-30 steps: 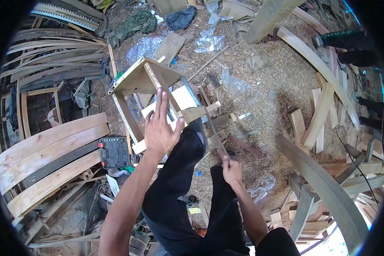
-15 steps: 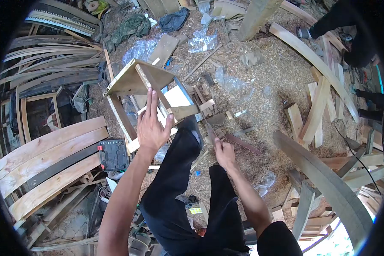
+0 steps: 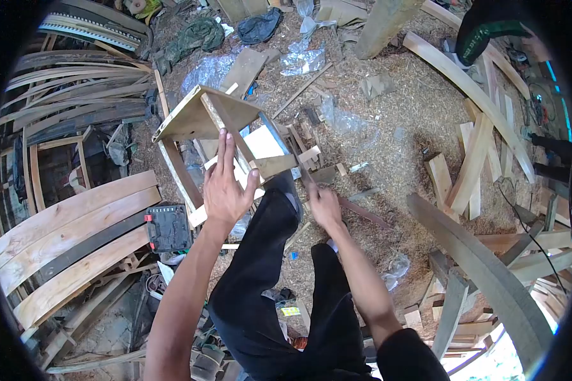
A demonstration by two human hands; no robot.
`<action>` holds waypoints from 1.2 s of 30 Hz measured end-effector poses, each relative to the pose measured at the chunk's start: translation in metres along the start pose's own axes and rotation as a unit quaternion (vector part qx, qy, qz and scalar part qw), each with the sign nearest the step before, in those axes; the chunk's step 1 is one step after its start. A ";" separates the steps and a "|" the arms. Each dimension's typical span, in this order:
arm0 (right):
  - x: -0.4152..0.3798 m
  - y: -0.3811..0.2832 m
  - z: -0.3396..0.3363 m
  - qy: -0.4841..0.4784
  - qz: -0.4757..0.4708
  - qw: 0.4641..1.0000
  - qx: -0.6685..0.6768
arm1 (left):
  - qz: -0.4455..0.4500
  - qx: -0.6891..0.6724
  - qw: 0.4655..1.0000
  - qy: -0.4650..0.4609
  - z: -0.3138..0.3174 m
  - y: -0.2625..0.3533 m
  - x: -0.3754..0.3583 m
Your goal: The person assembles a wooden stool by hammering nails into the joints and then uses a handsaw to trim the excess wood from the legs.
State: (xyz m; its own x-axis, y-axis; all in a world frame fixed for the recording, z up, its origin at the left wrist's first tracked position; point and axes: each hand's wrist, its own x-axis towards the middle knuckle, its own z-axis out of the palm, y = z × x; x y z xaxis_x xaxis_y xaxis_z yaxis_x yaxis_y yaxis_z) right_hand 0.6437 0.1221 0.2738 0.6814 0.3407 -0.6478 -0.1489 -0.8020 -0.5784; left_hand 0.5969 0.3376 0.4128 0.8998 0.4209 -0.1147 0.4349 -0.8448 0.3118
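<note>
A box-like wooden frame (image 3: 219, 120) rests tilted by my raised knee. My left hand (image 3: 227, 192) lies against its near side, fingers stretched along a wooden bar and thumb spread near the lower crosspiece (image 3: 274, 166). To the right, my right hand (image 3: 325, 206) is closed round the lower end of a thin, flat tool that looks like a saw (image 3: 306, 176). Its upper end meets the right corner of the frame. My fingers cover the handle.
Wood offcuts (image 3: 309, 154) and plastic sheets (image 3: 346, 120) lie on sawdust beyond the frame. A black tool case (image 3: 169, 228) sits at left beside curved planks (image 3: 76, 222). A large curved beam (image 3: 483, 260) stands at right. Another person's leg (image 3: 473, 41) shows at upper right.
My right hand has moved up and left with the saw, closer to the frame. My left hand and the frame have barely moved. The other person's leg at upper right has shifted.
</note>
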 end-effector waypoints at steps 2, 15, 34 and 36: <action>-0.049 0.000 -0.019 0.020 0.005 1.000 0.007 | -0.005 -0.004 1.000 -0.001 0.001 -0.001 -0.002; 0.042 0.007 0.023 0.025 0.049 0.998 0.005 | 0.027 -0.008 1.000 0.014 0.000 -0.003 0.004; -0.006 0.008 0.002 0.014 0.027 0.999 0.033 | 0.025 0.011 0.999 0.019 0.003 -0.006 0.001; -0.060 0.019 -0.012 0.020 0.040 0.999 0.026 | 0.039 0.014 0.999 0.031 0.004 -0.007 0.000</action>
State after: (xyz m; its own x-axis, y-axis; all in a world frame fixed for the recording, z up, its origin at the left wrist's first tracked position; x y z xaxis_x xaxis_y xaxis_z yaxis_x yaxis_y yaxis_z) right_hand 0.6086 0.0807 0.3078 0.6933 0.2565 -0.6735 -0.2407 -0.7984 -0.5519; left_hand 0.5941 0.3420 0.4073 0.9278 0.3718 -0.0315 0.3644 -0.8846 0.2910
